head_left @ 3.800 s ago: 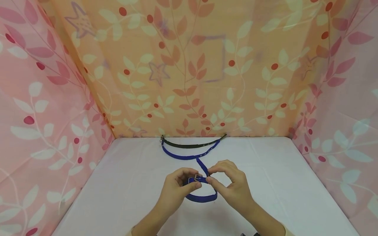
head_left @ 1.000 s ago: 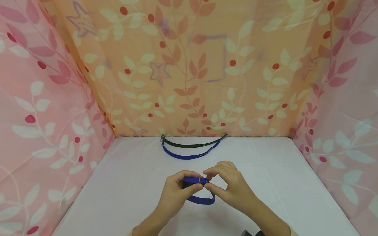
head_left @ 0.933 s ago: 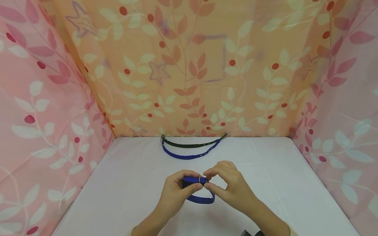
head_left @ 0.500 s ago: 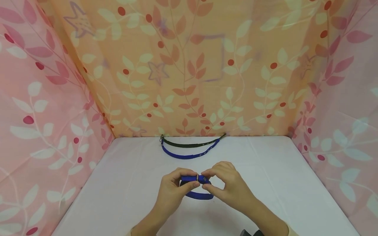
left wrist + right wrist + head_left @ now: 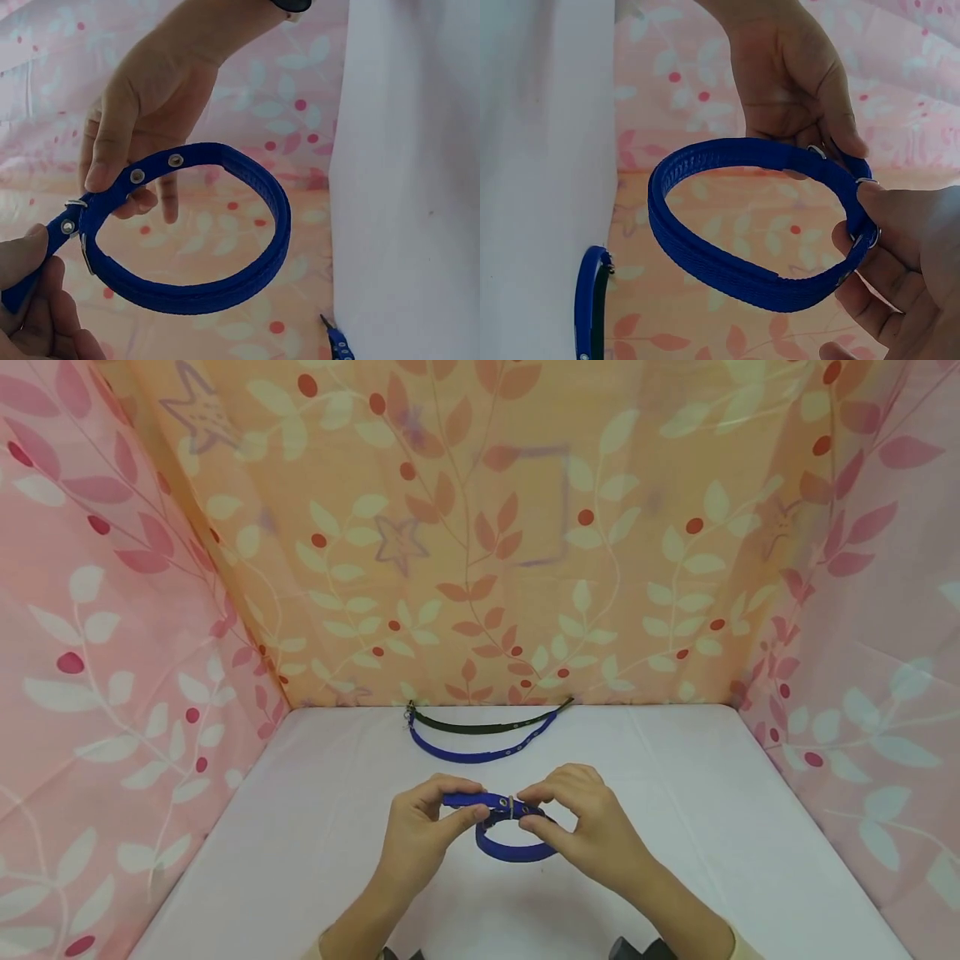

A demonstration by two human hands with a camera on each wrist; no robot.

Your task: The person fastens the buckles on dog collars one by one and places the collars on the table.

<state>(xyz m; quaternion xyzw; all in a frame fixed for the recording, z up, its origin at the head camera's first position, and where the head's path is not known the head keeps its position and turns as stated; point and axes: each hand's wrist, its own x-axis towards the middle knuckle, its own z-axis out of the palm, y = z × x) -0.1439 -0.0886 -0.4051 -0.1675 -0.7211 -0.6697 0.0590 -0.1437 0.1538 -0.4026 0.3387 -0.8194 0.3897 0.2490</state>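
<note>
A blue collar (image 5: 517,853) with metal eyelets is bent into a loop and held in the air above the white table. In the head view my left hand (image 5: 420,827) pinches its free end between thumb and fingers, left of the metal buckle (image 5: 512,807). My right hand (image 5: 588,818) pinches the band just right of the buckle. The left wrist view shows the strap (image 5: 67,226) running through the buckle frame, with an eyelet beside it. From the right wrist view, the loop (image 5: 720,262) hangs round and padded; the right fingers partly cover the buckle.
At the table's back edge lie a second blue collar (image 5: 468,758) and a dark green collar (image 5: 472,728), side by side. Patterned cloth walls (image 5: 480,568) enclose the white table (image 5: 300,860) at the back and sides. Dark objects (image 5: 637,948) show at the bottom edge.
The strap's end, upright beyond the buckle earlier, now passes through it to the left. My left hand has moved left with the end, and an eyelet shows left of the buckle.
</note>
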